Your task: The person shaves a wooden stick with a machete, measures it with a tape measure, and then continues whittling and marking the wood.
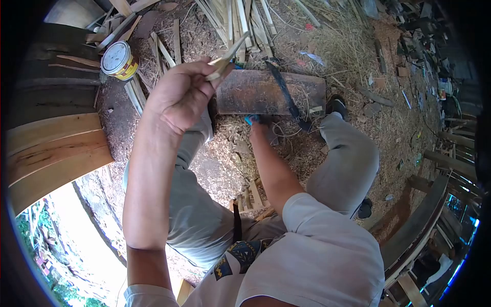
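My left hand (186, 94) is raised in front of me, its fingers closed on a pale split wood strip (230, 53) that points up and to the right. Lower down, my right hand (259, 127) is at the near edge of a broad wooden block (245, 94). Something small and blue (250, 119) shows at that hand, which seems closed around it; shadow hides most of the fingers, and what kind of thing it is cannot be made out. Across the block lies a long dark strip (283, 87), its lower end hanging over the near edge.
Wood shavings cover the ground between my legs. Several thin wood strips (232, 20) lie in a pile beyond the block. A lidded paint bucket (118, 60) stands at the left, near curved planks (61, 148). Dry fibres (332, 46) and scattered litter lie to the right.
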{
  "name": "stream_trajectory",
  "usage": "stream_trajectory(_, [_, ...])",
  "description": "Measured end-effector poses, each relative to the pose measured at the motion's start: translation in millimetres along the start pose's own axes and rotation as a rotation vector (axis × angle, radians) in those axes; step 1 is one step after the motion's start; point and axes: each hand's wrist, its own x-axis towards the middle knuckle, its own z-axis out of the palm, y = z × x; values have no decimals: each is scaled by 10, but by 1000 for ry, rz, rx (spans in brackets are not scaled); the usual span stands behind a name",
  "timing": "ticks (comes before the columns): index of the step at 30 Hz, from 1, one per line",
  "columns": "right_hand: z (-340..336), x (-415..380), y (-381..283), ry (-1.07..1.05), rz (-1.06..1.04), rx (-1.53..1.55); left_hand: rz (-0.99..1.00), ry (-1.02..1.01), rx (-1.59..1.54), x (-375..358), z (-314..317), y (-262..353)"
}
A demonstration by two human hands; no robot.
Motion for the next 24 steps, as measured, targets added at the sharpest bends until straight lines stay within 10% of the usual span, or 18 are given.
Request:
stream_trajectory(6, [-102,134,773,63,118,-16,3,-191,69,-41,126,-340])
stream_trajectory(12, [-942,-559,-610,-801,420,39,8,-297,185,-132,293,-544])
stream_trajectory(24, [-2826,-1321,-3402,-877,-368,199,125,-178,430,18,464,-1266])
